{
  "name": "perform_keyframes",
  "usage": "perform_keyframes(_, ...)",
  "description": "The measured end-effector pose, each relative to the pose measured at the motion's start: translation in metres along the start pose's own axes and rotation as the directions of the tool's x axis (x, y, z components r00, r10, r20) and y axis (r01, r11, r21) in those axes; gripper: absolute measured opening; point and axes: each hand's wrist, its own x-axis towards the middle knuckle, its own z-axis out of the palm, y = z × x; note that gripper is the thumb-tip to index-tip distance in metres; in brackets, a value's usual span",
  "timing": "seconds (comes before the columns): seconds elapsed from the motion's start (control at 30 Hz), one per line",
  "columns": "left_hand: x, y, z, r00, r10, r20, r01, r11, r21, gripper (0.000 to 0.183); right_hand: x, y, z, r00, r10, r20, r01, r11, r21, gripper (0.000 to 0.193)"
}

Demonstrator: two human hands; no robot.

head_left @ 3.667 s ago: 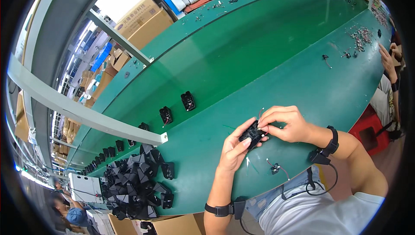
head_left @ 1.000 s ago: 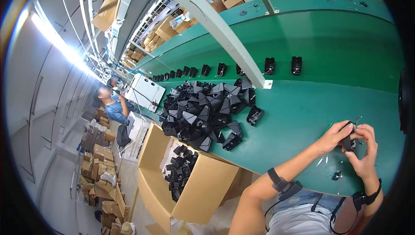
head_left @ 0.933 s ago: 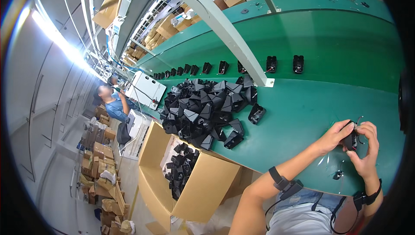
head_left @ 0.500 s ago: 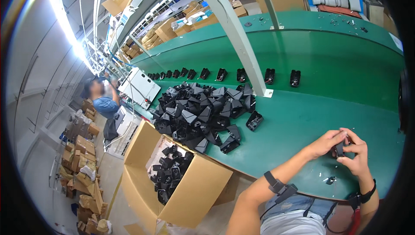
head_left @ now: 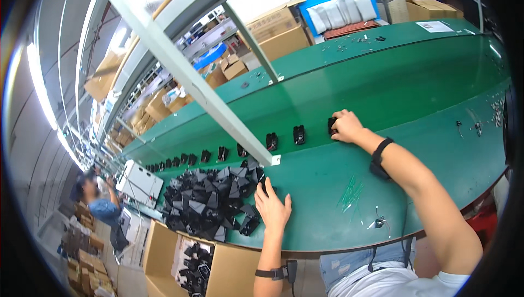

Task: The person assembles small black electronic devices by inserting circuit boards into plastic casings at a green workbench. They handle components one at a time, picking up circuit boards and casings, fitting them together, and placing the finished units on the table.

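My right hand [head_left: 348, 126] is closed over a black plastic housing [head_left: 331, 125] on the green belt, at the right end of a row of similar housings [head_left: 272, 141]. Part of that housing is hidden by the fingers. My left hand [head_left: 272, 209] has its fingers apart at the right edge of a heap of black angular plastic housings [head_left: 199, 201]. Its fingertips are at a dark housing there; whether they touch it I cannot tell.
A cardboard box [head_left: 229, 267] of black parts stands below the bench edge. Green wires [head_left: 351, 193] and a small wired component [head_left: 379, 222] lie before me. A metal post [head_left: 202, 89] rises beside the heap. A person [head_left: 103, 207] works at the far left.
My hands were together over a small dark part; now they are apart. The right reaches out to the belt and the left has gone to the heap. The view has swung right.
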Motion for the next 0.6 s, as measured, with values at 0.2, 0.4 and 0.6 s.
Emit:
perform_keyframes(0.2, 0.002, -0.013, 0.012, 0.994, 0.086, 0.07, -0.089, 0.995, 0.045, 0.066, -0.024, -0.011, -0.021, 0.999, 0.01, -0.042, -0.007, 0.997, 0.08, 0.046)
perform_keyframes(0.4, -0.002, -0.03, -0.007, 0.977, -0.048, 0.207, 0.114, 0.94, -0.323, 0.079, -0.126, 0.02, -0.092, 0.971, -0.21, 0.112, 0.148, 0.901, 0.407, 0.033)
perform_keyframes(0.6, 0.008, 0.002, 0.032, 0.897, 0.259, 0.359, 0.046, 0.752, -0.657, 0.08, -0.205, 0.029, -0.126, 0.943, 0.093, 0.321, -0.184, 0.946, 0.265, 0.046)
